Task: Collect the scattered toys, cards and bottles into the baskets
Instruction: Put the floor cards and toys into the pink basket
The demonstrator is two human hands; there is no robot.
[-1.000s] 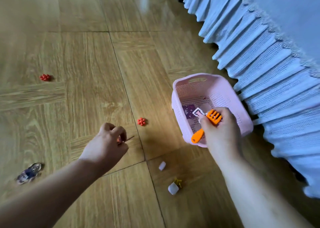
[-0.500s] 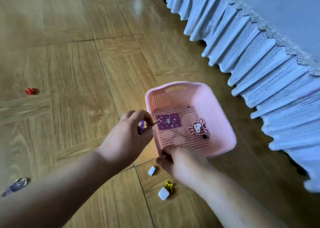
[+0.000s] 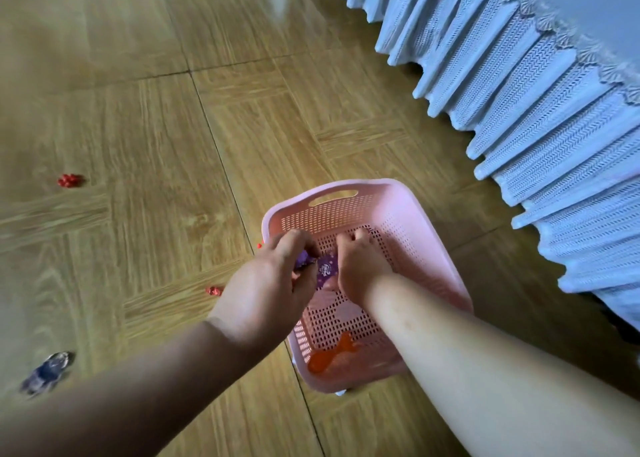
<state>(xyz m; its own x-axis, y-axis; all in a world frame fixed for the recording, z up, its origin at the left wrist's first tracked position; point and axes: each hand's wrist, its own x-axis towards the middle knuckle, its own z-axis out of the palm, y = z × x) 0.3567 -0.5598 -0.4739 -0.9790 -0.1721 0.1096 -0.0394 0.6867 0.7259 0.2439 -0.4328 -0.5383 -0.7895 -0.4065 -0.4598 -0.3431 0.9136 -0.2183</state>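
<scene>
- Nearest the camera, an orange toy fork [image 3: 330, 356] lies inside the pink basket [image 3: 408, 221].
- Left hand [image 3: 266, 293] pinches a small purple piece [image 3: 304, 258] at the basket's left rim.
- Right hand [image 3: 360, 266] is inside the basket with its fingers curled; I cannot tell whether it holds anything.
- Far left, a red toy [image 3: 71, 180] lies on the floor.

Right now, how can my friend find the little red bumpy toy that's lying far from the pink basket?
Start at the pink perforated plastic basket beside the pale blue bed skirt, then look left across the wood-pattern floor. The small red knobbly toy lies alone near the left edge; the other red toy sits close beside the left hand.
</scene>
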